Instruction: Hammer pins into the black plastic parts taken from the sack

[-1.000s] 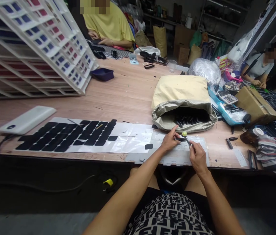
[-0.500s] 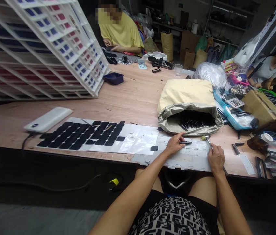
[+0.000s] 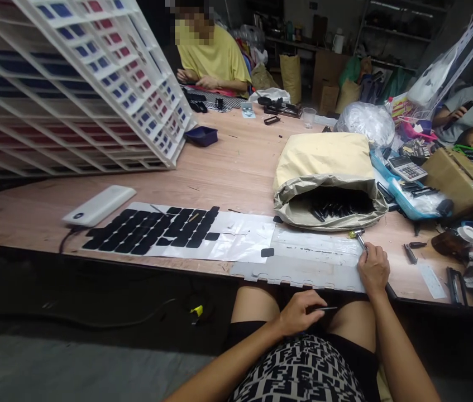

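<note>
Cream-coloured bag (image 3: 324, 156) lies on the counter (image 3: 236, 178), mouth towards the near edge, dark pieces (image 3: 332, 209) heaped inside. Right hand (image 3: 373, 271): fingers closed round the handle of a small hammer (image 3: 356, 233), its yellow-green head by the far right of the pale board (image 3: 315, 273), just before the bag's lip; whether it touches down cannot be told. Left hand (image 3: 303, 312): below the counter edge, above the lap (image 3: 257, 304), thumb and fingers pinching one slim piece (image 3: 327, 308) that points to the right; detail too small to read. Handling notes, by judgement: slim piece best laid flat on the board for any tap, held by one end so fingertips keep clear of the hammer face. Short, square taps from the wrist should spare a thin part; a slanted blow could make it skid or roll. Over the lap, a loosened pinch could lose it
</note>
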Demonstrator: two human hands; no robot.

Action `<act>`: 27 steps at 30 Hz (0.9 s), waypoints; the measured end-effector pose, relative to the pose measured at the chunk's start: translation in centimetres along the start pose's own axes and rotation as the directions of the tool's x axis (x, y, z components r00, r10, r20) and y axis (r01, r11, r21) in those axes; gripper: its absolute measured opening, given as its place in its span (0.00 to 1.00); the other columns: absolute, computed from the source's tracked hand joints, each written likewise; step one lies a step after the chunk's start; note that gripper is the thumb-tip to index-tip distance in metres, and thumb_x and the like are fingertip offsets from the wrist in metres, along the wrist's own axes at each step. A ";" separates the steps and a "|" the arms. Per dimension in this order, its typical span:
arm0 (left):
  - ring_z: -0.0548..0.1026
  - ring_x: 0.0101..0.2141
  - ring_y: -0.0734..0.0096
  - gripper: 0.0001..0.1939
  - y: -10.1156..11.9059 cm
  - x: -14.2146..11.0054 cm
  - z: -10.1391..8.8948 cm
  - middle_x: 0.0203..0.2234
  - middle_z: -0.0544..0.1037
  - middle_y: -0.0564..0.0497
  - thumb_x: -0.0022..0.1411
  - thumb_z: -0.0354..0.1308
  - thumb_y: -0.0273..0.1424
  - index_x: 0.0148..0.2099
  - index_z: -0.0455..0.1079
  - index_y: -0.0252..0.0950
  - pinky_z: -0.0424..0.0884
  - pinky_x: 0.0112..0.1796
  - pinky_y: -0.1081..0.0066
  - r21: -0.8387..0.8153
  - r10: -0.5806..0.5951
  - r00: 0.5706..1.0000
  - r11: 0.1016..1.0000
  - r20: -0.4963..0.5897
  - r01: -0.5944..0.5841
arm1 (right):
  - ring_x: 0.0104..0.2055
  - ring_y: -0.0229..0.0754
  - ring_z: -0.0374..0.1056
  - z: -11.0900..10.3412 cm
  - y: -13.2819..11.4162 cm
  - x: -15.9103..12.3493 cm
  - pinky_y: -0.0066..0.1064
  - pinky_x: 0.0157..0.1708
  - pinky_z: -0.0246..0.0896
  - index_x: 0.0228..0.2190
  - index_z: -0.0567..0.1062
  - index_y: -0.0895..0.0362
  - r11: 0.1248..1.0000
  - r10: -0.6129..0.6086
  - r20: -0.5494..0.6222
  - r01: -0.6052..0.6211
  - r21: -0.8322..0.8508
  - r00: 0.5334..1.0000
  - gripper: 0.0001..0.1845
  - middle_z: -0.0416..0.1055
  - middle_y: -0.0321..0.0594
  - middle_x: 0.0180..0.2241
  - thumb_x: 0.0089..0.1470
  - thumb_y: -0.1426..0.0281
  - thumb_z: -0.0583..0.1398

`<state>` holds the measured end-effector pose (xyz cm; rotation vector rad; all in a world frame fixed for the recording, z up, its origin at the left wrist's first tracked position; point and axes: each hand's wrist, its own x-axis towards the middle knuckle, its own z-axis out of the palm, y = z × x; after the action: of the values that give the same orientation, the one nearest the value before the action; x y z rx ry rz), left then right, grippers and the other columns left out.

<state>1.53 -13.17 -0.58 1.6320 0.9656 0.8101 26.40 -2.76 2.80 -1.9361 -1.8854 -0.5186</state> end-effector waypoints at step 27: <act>0.78 0.45 0.43 0.21 3.2 23.5 -11.9 0.39 0.81 0.32 0.48 0.67 0.45 0.36 0.78 0.32 0.72 0.39 0.60 0.393 -0.473 0.712 0.607 -0.519 0.691 | 0.39 0.45 0.59 -0.8 -0.8 -0.3 0.34 0.36 0.51 0.46 0.73 0.56 0.998 0.059 0.075 -0.058 -0.017 0.995 0.15 0.67 0.44 0.36 0.59 0.73 0.53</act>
<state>2.39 12.41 6.54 1.4708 2.0596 0.3536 25.55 -3.42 3.32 -2.0403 -1.8689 -0.4493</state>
